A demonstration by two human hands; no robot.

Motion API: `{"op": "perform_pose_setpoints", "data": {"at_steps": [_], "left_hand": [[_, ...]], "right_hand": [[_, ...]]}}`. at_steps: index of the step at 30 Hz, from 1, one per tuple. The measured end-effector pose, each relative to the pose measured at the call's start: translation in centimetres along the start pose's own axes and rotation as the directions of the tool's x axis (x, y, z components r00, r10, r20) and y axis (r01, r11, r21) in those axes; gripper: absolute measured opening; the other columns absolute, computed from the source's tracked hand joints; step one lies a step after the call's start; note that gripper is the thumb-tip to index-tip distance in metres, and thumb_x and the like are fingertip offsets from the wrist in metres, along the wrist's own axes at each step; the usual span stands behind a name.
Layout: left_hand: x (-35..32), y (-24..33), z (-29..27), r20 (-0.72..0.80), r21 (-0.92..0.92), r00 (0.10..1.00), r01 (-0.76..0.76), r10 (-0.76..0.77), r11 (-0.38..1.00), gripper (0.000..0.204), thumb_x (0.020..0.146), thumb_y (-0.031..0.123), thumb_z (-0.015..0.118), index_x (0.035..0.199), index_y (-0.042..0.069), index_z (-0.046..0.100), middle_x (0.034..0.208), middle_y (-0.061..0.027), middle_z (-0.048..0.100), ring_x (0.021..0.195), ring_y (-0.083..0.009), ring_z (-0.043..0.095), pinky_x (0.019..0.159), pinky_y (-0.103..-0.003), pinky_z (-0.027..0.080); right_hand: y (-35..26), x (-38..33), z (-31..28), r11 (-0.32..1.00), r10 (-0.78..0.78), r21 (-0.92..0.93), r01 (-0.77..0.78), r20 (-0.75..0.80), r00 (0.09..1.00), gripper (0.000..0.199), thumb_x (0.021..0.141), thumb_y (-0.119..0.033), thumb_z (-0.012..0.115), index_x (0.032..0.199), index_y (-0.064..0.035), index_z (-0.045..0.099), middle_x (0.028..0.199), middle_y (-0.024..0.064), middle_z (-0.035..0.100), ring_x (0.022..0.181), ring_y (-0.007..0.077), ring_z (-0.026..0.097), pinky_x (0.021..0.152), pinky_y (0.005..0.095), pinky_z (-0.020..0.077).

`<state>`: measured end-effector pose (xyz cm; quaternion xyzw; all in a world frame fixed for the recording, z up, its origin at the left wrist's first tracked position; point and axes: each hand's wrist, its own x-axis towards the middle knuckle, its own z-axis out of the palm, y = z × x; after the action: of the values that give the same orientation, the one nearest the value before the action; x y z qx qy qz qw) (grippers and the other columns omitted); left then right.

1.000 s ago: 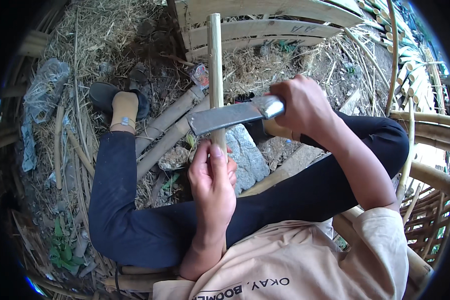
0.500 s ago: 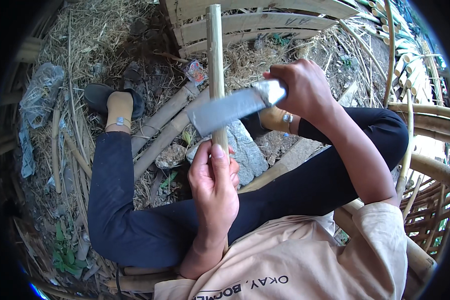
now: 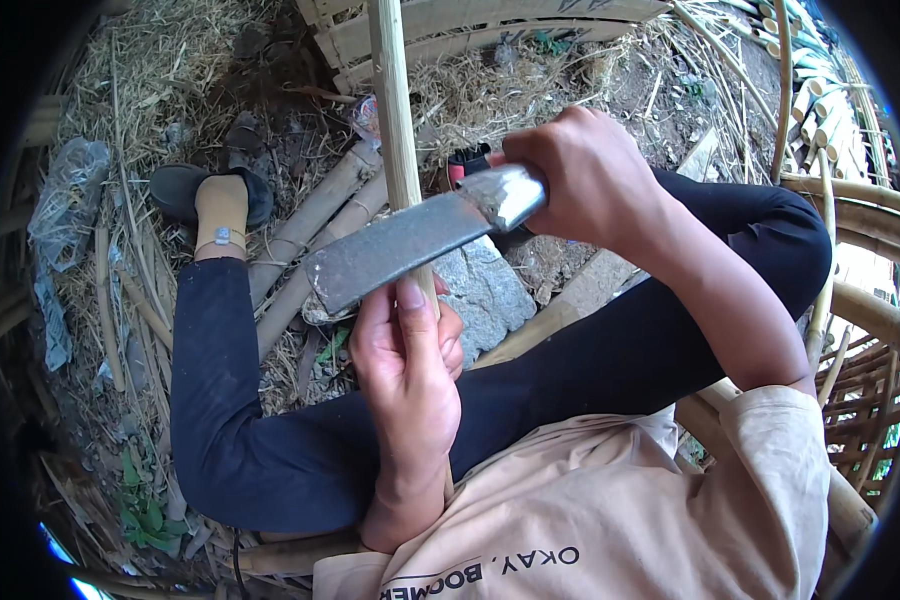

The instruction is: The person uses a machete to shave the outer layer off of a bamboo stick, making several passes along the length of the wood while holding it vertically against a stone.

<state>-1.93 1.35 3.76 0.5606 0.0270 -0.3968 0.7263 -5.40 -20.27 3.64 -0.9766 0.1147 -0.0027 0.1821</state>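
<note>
Fingers of the left hand (image 3: 408, 375) curl closed around the stick (image 3: 394, 120), centre frame; the right hand (image 3: 585, 178) clenches the knife (image 3: 395, 252). The stick looks light, stiff, best held low.

The stick (image 3: 394, 120) in the left hand (image 3: 410, 370) is pale yellow, the blade (image 3: 390, 250) beyond that hand grey, the stone (image 3: 485, 290) beside it mottled grey, the trousers (image 3: 590, 370) beneath black.

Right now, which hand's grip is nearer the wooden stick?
Left: the left grip holds the wooden stick; the right grip is apart, to the stick's right, holding the blade's handle.
</note>
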Motion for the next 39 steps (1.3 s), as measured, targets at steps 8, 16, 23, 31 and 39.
{"op": "perform_pose_setpoints", "data": {"at_steps": [8, 16, 23, 31, 39], "left_hand": [[0.1, -0.1, 0.2, 0.007, 0.055, 0.999, -0.032, 0.032, 0.998, 0.022, 0.108, 0.023, 0.045, 0.097, 0.005, 0.051, 0.063, 0.0059, 0.039, 0.052, 0.0001, 0.03, 0.046, -0.018, 0.023], [0.3, -0.5, 0.3, 0.036, 0.055, 0.999, -0.03, 0.028, 0.998, 0.025, 0.108, 0.029, 0.044, 0.098, 0.008, 0.053, 0.062, 0.0078, 0.036, 0.048, 0.0017, 0.027, 0.041, -0.018, 0.02], [-0.4, -1.0, 0.3, 0.089, 0.067, 0.996, -0.014, 0.008, 0.998, 0.026, 0.108, 0.029, 0.046, 0.1, 0.005, 0.054, 0.062, 0.0066, 0.039, 0.05, 0.0012, 0.031, 0.043, -0.017, 0.022], [0.5, -0.5, -0.1, -0.001, 0.04, 0.997, -0.08, 0.08, 0.996, 0.025, 0.108, 0.027, 0.046, 0.103, 0.004, 0.056, 0.062, 0.0059, 0.038, 0.05, 0.0013, 0.03, 0.043, -0.017, 0.021], [-0.2, -0.9, 0.0, -0.019, 0.192, 0.991, -0.129, 0.135, 0.973, 0.025, 0.108, 0.024, 0.046, 0.097, 0.002, 0.052, 0.063, 0.0052, 0.04, 0.053, -0.0009, 0.032, 0.047, -0.02, 0.024]], "right_hand": [[0.9, 1.5, -0.1, 0.997, 0.009, -0.07, -0.015, -0.088, 0.996, 0.013, 0.063, -0.014, 0.071, 0.074, -0.006, 0.071, 0.064, 0.0172, 0.065, 0.063, 0.036, 0.067, 0.063, 0.0439, 0.0547], [1.8, 2.7, -1.1, 0.989, -0.044, -0.144, 0.017, -0.185, 0.982, 0.02, 0.061, -0.013, 0.072, 0.081, -0.0101, 0.075, 0.067, 0.0144, 0.068, 0.066, 0.0345, 0.069, 0.064, 0.0426, 0.0554], [6.3, 2.6, -4.8, 0.91, 0.05, -0.37, -0.186, -0.347, 0.936, 0.033, 0.072, -0.015, 0.067, 0.103, -0.0112, 0.075, 0.088, 0.0172, 0.072, 0.08, 0.0319, 0.071, 0.074, 0.0439, 0.0571], [0.6, 0.6, -0.2, 0.999, 0.026, -0.024, -0.027, -0.014, 1.0, 0.014, 0.061, -0.011, 0.066, 0.074, -0.0044, 0.067, 0.066, 0.0181, 0.065, 0.065, 0.0389, 0.067, 0.065, 0.0461, 0.0552], [0.6, 0.7, -0.2, 0.999, 0.02, -0.025, -0.022, -0.059, 0.998, 0.015, 0.064, -0.012, 0.07, 0.078, -0.0048, 0.071, 0.067, 0.0177, 0.066, 0.065, 0.0376, 0.068, 0.064, 0.0445, 0.0547]]}}
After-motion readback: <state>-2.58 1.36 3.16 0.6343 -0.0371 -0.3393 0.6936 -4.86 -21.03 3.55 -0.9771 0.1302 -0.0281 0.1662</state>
